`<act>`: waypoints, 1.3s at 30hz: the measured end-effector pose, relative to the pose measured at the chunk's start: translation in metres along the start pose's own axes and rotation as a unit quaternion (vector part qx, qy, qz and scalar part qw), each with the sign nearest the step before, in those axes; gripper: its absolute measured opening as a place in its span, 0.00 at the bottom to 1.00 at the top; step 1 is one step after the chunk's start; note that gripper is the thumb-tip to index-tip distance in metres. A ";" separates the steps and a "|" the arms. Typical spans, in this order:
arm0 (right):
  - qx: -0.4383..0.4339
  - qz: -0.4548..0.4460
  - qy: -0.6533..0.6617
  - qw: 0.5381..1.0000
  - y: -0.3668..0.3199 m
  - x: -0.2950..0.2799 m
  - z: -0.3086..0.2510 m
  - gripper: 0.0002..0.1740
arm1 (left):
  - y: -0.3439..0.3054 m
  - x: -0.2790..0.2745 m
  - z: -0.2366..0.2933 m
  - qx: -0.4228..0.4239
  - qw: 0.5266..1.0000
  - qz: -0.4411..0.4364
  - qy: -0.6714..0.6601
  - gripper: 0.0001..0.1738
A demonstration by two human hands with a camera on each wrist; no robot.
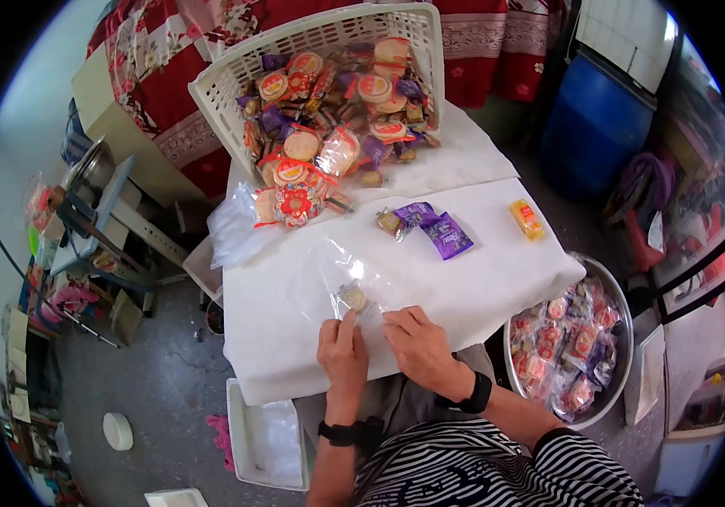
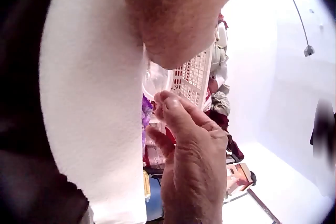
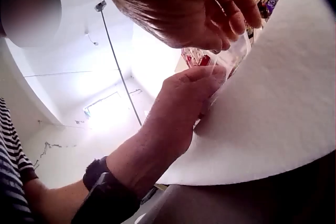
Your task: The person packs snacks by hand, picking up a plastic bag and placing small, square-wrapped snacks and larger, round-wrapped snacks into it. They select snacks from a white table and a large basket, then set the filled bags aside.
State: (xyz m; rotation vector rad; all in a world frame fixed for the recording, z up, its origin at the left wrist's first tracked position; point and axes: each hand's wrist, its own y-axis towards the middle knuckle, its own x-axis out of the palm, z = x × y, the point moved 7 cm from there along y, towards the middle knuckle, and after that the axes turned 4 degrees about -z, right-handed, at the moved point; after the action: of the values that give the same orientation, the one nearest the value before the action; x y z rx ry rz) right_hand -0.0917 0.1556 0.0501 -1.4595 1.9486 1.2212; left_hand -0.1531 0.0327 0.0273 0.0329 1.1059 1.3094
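A clear plastic bag [image 1: 337,269] lies flat on the white-covered table [image 1: 278,338], with a small wrapped snack [image 1: 351,297] inside or under its film near the open end. My left hand [image 1: 344,359] pinches the bag's near edge beside that snack; the right wrist view shows film at the left fingertips. To the right, my right hand [image 1: 417,345] has thumb and fingers together at the bag's other near corner. Beyond the bag lie two purple packets [image 1: 447,236], another small wrapped snack [image 1: 390,222] and, farther right, a yellow packet [image 1: 526,220].
A tilted white basket [image 1: 210,84] spills wrapped crackers and sweets at the table's back. Empty plastic bags [image 1: 244,232] are stacked at the left edge. A metal basin [image 1: 624,338] of filled bags stands lower right; a white tub [image 1: 248,460] sits below the front edge.
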 end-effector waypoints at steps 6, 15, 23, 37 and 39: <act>-0.132 -0.101 -0.099 0.981 0.014 0.034 -0.011 0.16 | 0.000 0.000 -0.003 0.001 1.000 -0.005 -0.029 0.15; -0.066 -0.118 -0.168 0.977 0.041 0.045 -0.006 0.21 | -0.007 -0.010 -0.009 0.003 1.000 -0.007 0.004 0.18; -0.063 0.051 -0.058 0.995 0.077 -0.025 0.031 0.08 | -0.009 -0.016 -0.020 -0.021 0.999 0.017 0.019 0.15; 0.134 -0.101 -0.179 0.969 0.161 0.001 0.108 0.12 | -0.005 -0.019 -0.014 -0.021 1.000 0.009 0.021 0.08; 0.169 -0.094 -0.151 0.969 0.166 -0.003 0.115 0.12 | -0.005 -0.020 -0.014 -0.019 1.000 0.011 0.020 0.07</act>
State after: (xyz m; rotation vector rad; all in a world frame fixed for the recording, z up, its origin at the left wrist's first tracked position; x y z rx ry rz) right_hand -0.2618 0.2640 0.0575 -1.1767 1.6713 0.9113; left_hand -0.1555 0.0084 0.0297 -0.0102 1.1174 1.3551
